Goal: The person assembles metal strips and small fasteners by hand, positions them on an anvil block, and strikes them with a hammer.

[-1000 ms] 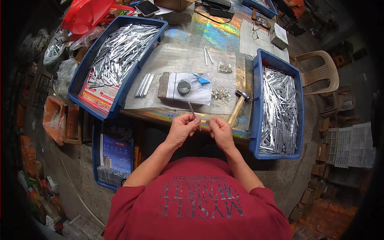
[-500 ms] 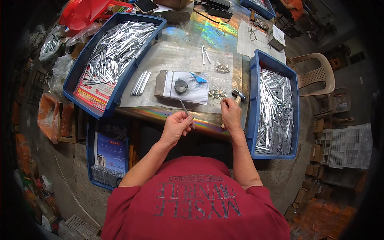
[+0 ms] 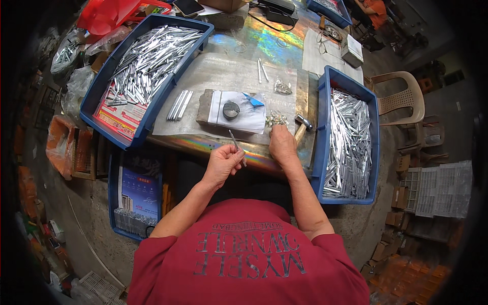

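Since half a second ago, the right hand [image 3: 283, 146] has shifted from beside the hammer [image 3: 302, 129] to the pile of small parts [image 3: 276, 119], at 3 o'clock from the block [image 3: 216, 120]; I cannot tell whether its fingers pinch anything. At 6 o'clock, the left hand [image 3: 222, 163] pinches a thin rod [image 3: 233, 140], tip upward. The blue tray [image 3: 165, 95] at 10 o'clock holds silvery strips over a red printed sheet; another blue tray [image 3: 321, 137] at 3 o'clock is heaped with more. Towards 7:30, a lower blue bin [image 3: 113, 208] contains silvery pieces and a printed blue sheet. A dark round cup [image 3: 231, 116] sits on the block, its contents unclear.
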Demonstrator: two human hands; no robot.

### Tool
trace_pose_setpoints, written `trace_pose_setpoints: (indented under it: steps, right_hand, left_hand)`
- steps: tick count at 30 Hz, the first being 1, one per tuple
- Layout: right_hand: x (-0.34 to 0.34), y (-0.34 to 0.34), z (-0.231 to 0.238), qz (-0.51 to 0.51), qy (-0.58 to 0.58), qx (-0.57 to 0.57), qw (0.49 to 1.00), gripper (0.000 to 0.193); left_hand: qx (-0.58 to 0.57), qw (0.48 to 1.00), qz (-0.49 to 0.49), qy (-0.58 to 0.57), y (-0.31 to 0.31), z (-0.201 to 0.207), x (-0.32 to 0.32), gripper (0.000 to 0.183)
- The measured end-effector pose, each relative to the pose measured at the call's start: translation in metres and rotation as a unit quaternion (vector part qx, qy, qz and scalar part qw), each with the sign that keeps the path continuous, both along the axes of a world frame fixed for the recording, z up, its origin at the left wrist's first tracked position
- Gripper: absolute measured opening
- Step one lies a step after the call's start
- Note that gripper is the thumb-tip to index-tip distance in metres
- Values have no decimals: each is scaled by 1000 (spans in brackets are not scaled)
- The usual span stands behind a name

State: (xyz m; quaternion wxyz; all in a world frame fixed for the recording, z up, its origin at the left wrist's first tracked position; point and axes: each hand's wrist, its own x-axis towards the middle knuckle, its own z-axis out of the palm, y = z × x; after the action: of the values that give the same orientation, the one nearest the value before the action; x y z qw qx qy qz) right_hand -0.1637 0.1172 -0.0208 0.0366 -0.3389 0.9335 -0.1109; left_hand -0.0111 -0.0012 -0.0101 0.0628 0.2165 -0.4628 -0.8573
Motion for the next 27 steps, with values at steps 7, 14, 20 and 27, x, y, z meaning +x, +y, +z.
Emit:
trace_pose_setpoints:
  steps: [7,14,20,27]
  right_hand:
    - [-2,7,-4,-8,4,-104,995,7]
    - [-1,17,-4,-51,-90,-318,942,6]
    - [36,14,22,-40,-399,-456,795,8]
    - [79,6,39,2,-535,-502,680,15]
  left_hand:
    - [-2,1000,-1,5,0,-1,0,12]
    - [4,1000,0,6,1,1,-2,12]
    - [32,999,14,10,-3,4,-5,12]
    - [119,991,51,38,0,12,-3,14]
